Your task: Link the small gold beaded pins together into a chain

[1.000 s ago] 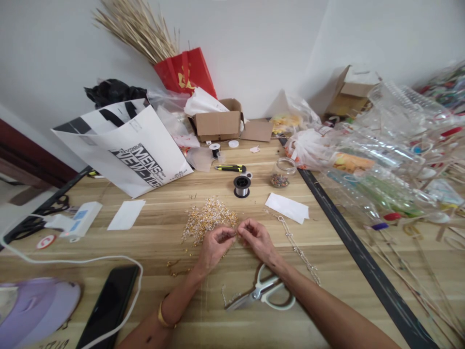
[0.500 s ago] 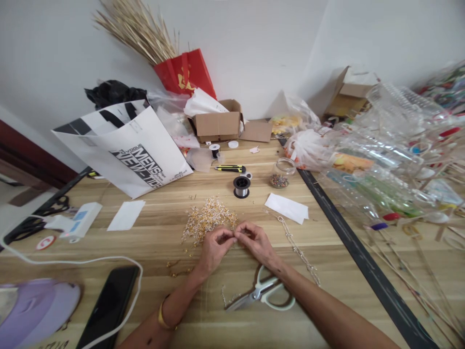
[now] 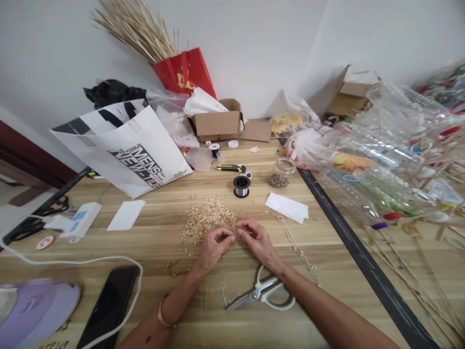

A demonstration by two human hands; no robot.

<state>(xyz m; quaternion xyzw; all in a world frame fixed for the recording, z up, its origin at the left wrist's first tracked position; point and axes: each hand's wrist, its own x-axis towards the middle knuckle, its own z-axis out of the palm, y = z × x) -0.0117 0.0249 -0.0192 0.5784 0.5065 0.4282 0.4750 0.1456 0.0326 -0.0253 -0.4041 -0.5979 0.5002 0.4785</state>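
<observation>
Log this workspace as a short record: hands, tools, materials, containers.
left_hand: left hand beside the bead pile, thumb and finger drawn together
right_hand: right hand facing it, fingertips near the left's
item_at_fingertips: too small to identify
materials: pile of small gold and clear pieces; beaded chain right of the right hand; wire spool beyond the hands
tools: scissors lying near the right forearm; utility knife behind the spool
containers: clear jar, multicoloured bits inside
surface: wood-grain table

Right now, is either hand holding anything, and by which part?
Cannot tell: anything pinched by the left hand or right hand is too small to see.
</observation>
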